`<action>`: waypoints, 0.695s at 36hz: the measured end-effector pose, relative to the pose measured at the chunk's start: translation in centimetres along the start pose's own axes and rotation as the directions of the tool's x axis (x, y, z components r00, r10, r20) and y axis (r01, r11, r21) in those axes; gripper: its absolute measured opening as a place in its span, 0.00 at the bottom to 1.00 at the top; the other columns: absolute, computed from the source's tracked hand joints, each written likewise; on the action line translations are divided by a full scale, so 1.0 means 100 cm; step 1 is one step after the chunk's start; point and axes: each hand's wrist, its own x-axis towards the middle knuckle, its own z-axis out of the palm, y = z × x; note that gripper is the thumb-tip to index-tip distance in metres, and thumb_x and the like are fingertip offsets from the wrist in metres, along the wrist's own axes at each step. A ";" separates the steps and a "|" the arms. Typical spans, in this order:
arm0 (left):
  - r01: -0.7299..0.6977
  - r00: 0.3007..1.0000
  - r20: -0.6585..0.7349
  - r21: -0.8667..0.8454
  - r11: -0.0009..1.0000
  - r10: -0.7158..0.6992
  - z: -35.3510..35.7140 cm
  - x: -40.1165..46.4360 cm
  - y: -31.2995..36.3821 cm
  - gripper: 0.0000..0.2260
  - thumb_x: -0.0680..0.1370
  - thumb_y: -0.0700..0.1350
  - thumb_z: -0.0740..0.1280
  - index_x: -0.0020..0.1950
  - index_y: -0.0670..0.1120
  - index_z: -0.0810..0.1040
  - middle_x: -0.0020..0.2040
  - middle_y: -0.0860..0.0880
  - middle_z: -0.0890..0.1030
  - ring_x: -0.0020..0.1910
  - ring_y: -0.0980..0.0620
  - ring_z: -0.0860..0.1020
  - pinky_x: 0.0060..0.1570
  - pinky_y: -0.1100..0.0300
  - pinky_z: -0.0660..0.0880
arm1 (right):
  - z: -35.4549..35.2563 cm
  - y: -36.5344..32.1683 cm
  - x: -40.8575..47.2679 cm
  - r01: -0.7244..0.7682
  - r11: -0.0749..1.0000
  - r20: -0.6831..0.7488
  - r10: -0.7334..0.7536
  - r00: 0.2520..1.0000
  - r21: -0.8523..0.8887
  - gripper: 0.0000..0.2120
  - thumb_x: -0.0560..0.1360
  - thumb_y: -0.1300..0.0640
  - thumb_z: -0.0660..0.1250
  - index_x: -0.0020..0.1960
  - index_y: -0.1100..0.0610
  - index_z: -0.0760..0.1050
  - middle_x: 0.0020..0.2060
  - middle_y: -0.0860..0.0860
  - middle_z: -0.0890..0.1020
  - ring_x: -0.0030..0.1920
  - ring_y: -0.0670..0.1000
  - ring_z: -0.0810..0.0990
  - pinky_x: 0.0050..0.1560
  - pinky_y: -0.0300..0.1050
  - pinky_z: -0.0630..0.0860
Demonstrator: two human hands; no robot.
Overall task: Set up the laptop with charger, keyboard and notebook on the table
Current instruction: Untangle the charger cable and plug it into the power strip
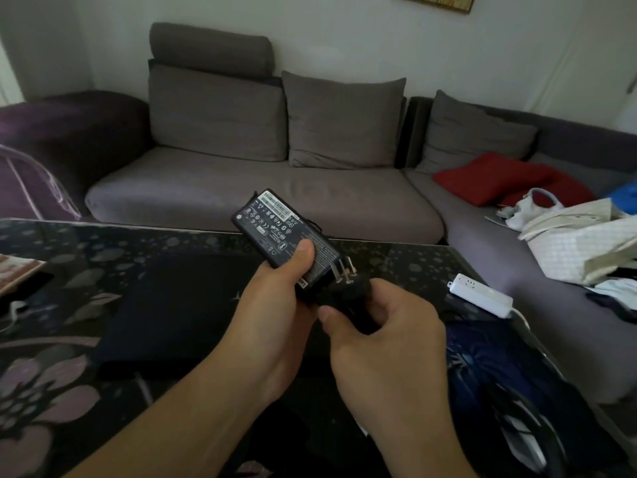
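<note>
Head view: black rectangular plastic charger brick (286, 232) is clamped by the left hand (275, 305) above the table's (396, 260) far edge; the black plug (348, 288) is pinched by the right hand (382, 326). The prongs are best kept clear of fingers; the white power strip (479, 294) lies near the right edge.

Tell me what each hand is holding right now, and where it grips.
The left hand grips the black charger brick at its near end, thumb on the label face. The right hand holds the black plug, prongs pointing up.
</note>
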 end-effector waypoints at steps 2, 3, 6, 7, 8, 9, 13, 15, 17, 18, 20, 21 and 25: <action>0.010 1.000 -0.004 0.006 1.000 -0.010 0.000 -0.001 -0.003 0.18 0.83 0.50 0.66 0.71 0.45 0.77 0.63 0.41 0.85 0.62 0.41 0.83 0.69 0.42 0.73 | 0.002 0.003 -0.001 -0.001 1.000 -0.011 0.001 1.000 0.026 0.09 0.73 0.59 0.79 0.46 0.45 0.86 0.40 0.32 0.86 0.45 0.31 0.83 0.42 0.23 0.74; 0.016 1.000 -0.012 0.007 1.000 -0.016 0.000 -0.001 -0.005 0.18 0.83 0.50 0.66 0.71 0.45 0.77 0.62 0.41 0.85 0.62 0.41 0.83 0.68 0.42 0.73 | 0.002 0.005 -0.001 0.001 0.999 -0.024 0.000 1.000 0.036 0.09 0.73 0.59 0.79 0.46 0.46 0.86 0.40 0.33 0.86 0.44 0.32 0.83 0.42 0.24 0.75; 0.045 0.998 -0.036 -0.017 0.999 -0.046 0.000 -0.004 -0.010 0.18 0.83 0.51 0.65 0.70 0.45 0.78 0.61 0.41 0.85 0.61 0.41 0.84 0.67 0.42 0.74 | 0.005 0.009 -0.004 0.010 0.999 -0.053 -0.008 0.999 0.038 0.11 0.72 0.61 0.79 0.48 0.45 0.87 0.40 0.33 0.86 0.44 0.33 0.84 0.44 0.26 0.77; 0.054 0.997 -0.048 -0.025 0.998 -0.055 0.001 -0.006 -0.012 0.18 0.83 0.51 0.65 0.70 0.45 0.78 0.61 0.41 0.85 0.61 0.42 0.84 0.67 0.42 0.74 | 0.006 0.010 -0.005 0.016 1.000 -0.066 -0.015 0.998 0.023 0.12 0.72 0.61 0.79 0.49 0.45 0.87 0.40 0.33 0.86 0.44 0.33 0.84 0.45 0.27 0.78; 0.059 0.996 -0.062 -0.035 0.998 -0.061 0.002 -0.008 -0.013 0.18 0.83 0.52 0.65 0.70 0.45 0.78 0.61 0.41 0.86 0.60 0.42 0.85 0.66 0.43 0.75 | 0.007 0.011 -0.006 0.022 1.000 -0.079 -0.022 0.997 0.004 0.13 0.72 0.61 0.78 0.51 0.44 0.87 0.41 0.33 0.86 0.45 0.34 0.84 0.46 0.28 0.79; 0.060 0.995 -0.078 -0.044 0.997 -0.064 0.003 -0.010 -0.014 0.17 0.83 0.52 0.65 0.70 0.45 0.77 0.60 0.41 0.86 0.59 0.42 0.85 0.65 0.43 0.76 | 0.008 0.011 -0.007 0.028 1.000 -0.092 -0.029 0.995 -0.012 0.14 0.72 0.61 0.78 0.52 0.43 0.87 0.41 0.33 0.86 0.45 0.34 0.84 0.47 0.30 0.80; 0.029 0.993 -0.115 -0.024 0.999 -0.031 0.006 -0.017 -0.018 0.16 0.84 0.53 0.65 0.68 0.46 0.76 0.57 0.41 0.87 0.54 0.43 0.87 0.52 0.47 0.81 | 0.014 0.012 -0.012 0.055 0.998 -0.124 -0.060 0.990 -0.044 0.15 0.72 0.62 0.75 0.53 0.45 0.87 0.40 0.36 0.87 0.43 0.34 0.84 0.45 0.27 0.78; 0.025 0.995 -0.101 -0.014 1.000 -0.026 0.007 -0.019 -0.018 0.17 0.84 0.53 0.65 0.70 0.46 0.74 0.57 0.40 0.87 0.53 0.42 0.87 0.52 0.48 0.81 | 0.017 0.010 -0.015 0.061 0.997 -0.125 -0.066 0.990 -0.042 0.14 0.73 0.63 0.75 0.52 0.46 0.87 0.40 0.37 0.87 0.43 0.33 0.84 0.45 0.25 0.77; 0.034 0.994 -0.101 -0.020 0.999 -0.036 0.006 -0.020 -0.017 0.17 0.84 0.53 0.64 0.70 0.47 0.73 0.56 0.39 0.87 0.53 0.41 0.87 0.50 0.49 0.82 | 0.020 0.009 -0.018 0.060 0.998 -0.122 -0.064 0.990 -0.035 0.14 0.72 0.62 0.75 0.53 0.46 0.87 0.41 0.37 0.87 0.45 0.35 0.84 0.48 0.29 0.79; 0.046 0.993 -0.105 -0.021 0.999 -0.048 0.007 -0.020 -0.016 0.17 0.84 0.53 0.64 0.69 0.47 0.73 0.56 0.39 0.87 0.53 0.42 0.87 0.49 0.49 0.82 | 0.020 0.009 -0.018 0.056 0.998 -0.121 -0.060 0.991 -0.034 0.14 0.72 0.62 0.75 0.53 0.46 0.87 0.42 0.37 0.87 0.45 0.35 0.85 0.49 0.31 0.80; 0.082 0.987 -0.138 -0.036 0.996 -0.087 0.008 -0.019 -0.016 0.17 0.83 0.54 0.65 0.68 0.47 0.75 0.57 0.40 0.87 0.54 0.42 0.87 0.50 0.47 0.82 | 0.019 0.010 -0.015 0.040 0.998 -0.126 -0.045 0.991 -0.046 0.15 0.72 0.61 0.75 0.54 0.45 0.87 0.41 0.38 0.87 0.45 0.36 0.85 0.48 0.32 0.81; 0.091 0.983 -0.155 -0.060 0.994 -0.099 0.008 -0.018 -0.017 0.17 0.83 0.54 0.66 0.68 0.46 0.75 0.58 0.40 0.86 0.54 0.41 0.87 0.51 0.46 0.82 | 0.018 0.012 -0.013 0.026 0.998 -0.134 -0.033 0.990 -0.051 0.15 0.72 0.61 0.75 0.54 0.45 0.86 0.41 0.38 0.87 0.44 0.37 0.85 0.48 0.35 0.82; 0.065 0.985 -0.155 -0.091 0.994 -0.078 0.006 -0.019 -0.017 0.15 0.83 0.52 0.66 0.67 0.46 0.76 0.56 0.40 0.87 0.53 0.41 0.87 0.52 0.45 0.82 | 0.017 0.012 -0.012 0.024 0.999 -0.141 -0.029 0.990 -0.039 0.15 0.72 0.63 0.75 0.51 0.45 0.86 0.40 0.37 0.87 0.43 0.38 0.85 0.48 0.36 0.83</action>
